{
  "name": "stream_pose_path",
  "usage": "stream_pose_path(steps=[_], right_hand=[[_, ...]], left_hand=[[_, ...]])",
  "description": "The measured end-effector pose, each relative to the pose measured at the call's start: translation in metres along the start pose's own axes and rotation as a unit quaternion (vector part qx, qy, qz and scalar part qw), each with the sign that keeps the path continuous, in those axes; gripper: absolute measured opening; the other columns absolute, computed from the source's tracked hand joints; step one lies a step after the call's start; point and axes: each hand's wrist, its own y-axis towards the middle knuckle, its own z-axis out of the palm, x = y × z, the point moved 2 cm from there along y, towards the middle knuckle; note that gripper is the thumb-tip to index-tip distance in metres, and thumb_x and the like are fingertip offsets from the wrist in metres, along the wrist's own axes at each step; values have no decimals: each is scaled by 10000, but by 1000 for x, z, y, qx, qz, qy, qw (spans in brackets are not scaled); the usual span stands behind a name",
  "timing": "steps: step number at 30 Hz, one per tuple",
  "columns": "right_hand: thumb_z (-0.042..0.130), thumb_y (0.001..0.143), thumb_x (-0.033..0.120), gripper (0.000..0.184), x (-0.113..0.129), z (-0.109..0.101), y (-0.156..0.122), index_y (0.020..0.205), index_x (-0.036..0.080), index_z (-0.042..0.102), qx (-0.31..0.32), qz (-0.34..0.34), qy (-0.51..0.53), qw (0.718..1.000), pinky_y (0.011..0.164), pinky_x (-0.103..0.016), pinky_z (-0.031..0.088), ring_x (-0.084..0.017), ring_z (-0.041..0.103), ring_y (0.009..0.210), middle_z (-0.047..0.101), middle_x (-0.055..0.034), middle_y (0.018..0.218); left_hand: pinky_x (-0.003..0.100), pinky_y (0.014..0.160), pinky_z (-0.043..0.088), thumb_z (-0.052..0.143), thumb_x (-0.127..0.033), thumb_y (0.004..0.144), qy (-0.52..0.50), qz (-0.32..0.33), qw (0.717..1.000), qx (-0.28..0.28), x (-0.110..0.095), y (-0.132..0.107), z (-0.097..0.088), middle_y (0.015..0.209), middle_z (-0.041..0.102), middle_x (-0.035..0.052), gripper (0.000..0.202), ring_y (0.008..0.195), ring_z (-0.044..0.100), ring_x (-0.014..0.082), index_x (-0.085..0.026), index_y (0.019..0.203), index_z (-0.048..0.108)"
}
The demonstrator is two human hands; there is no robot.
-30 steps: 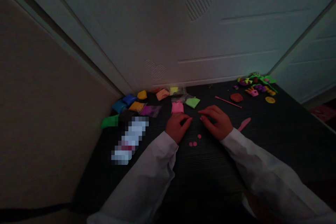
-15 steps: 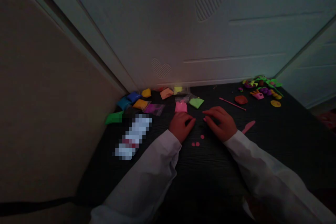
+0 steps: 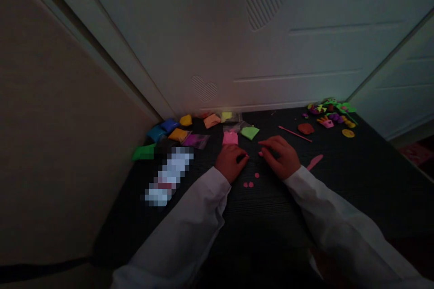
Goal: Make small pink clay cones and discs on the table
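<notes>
My left hand (image 3: 231, 163) is closed in a pinch, with a tiny bit of pink clay (image 3: 247, 156) showing at its thumb and fingertip. Opposite it, a short gap away, my right hand (image 3: 282, 158) has a larger pink clay piece (image 3: 261, 154) at its thumb tip, partly hidden by the fingers. Below the gap between the hands lie three small flat pink clay discs (image 3: 251, 184) on the dark table. A bag of pink clay (image 3: 230, 137) sits just beyond my left hand. Close to my right wrist is a pink plastic knife (image 3: 315, 161).
Bags of coloured clay, among them light green (image 3: 250, 132), purple (image 3: 195, 140) and blue (image 3: 170, 125), line the back left. A pixelated pale sheet (image 3: 171, 176) lies left. Farther right are a pink stick (image 3: 294, 133), a red clay lump (image 3: 305, 128) and several finished clay figures (image 3: 334, 117).
A tiny pink bit now shows at my left fingertips, and more of the pink piece shows at my right thumb. The whole view has shifted slightly; the hands stay about as far apart.
</notes>
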Motion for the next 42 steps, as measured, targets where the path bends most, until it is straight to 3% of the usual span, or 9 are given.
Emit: stream_pose_path(steps=[13,25,33,37,42], right_hand=[[459,726,205,222,-7,3,0,925,201,557,-20,-6,-9,1000,702,-298,422,-146,494,774,504,-40,818],[445,738,201,219,-7,-1,-3,927,191,555,-35,-16,-9,999,704,-290,413,-142,485,774,501,-42,807],[442,736,195,210,-1,-5,-7,910,189,560,-57,-25,-12,998,704,-287,417,-141,495,782,518,-43,812],[433,738,178,212,7,-16,-9,912,184,553,-93,-38,-9,995,690,-292,425,-140,504,767,537,-45,812],[463,722,166,236,17,-54,-40,944,179,543,-208,-25,-38,977,691,-316,417,-152,511,752,550,-49,806]], left_hand=[[329,761,342,468,-302,703,54,4,998,-29,1,-3,4,797,553,62,201,814,473,172,-175,806,587],[322,738,366,423,-266,732,97,-41,993,-53,-11,-40,-7,818,555,57,200,806,466,158,-174,826,574],[301,748,375,409,-257,742,124,-51,989,-65,-7,-39,-5,813,558,37,191,801,473,139,-179,830,560],[295,728,379,403,-253,745,120,-65,988,-78,-4,-38,-5,797,557,43,193,783,472,138,-170,812,563],[285,723,379,394,-258,749,109,-74,988,-82,-4,-39,-6,785,558,35,195,769,468,133,-174,803,562]])
